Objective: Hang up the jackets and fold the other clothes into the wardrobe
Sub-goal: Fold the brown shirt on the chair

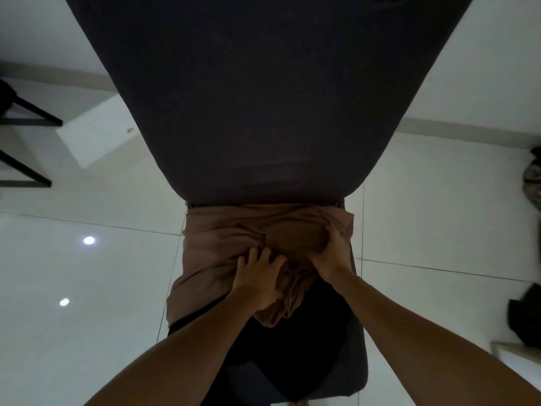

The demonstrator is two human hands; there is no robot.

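Two bare forearms reach in from the bottom edge and meet over a brown garment (234,247) bunched on the seat of a dark chair (355,361). The left hand (259,279) lies on the cloth near its middle, fingers spread and bent, their tips digging into the folds. Just beside it the right hand (330,253) has its fingers curled into a gathered lump of the same cloth, clutching it. The two hands are close together, nearly touching.

The garment is crumpled and lies across the back part of the seat, up against the chair's backrest. One end sags over the seat's left edge and a twisted part hangs toward the person between the hands. Under it lies something black (281,356) that covers the front of the seat; what it is cannot be told.

Beyond the hands, the chair's wide dark backrest (263,98) fills the upper middle of the view. Around it is a glossy white tiled floor (87,273) with two bright light reflections. Black furniture legs (26,112) stand at the far left. At the right edge, well apart from the chair, lie dark bundles (527,317), too cut off to identify.
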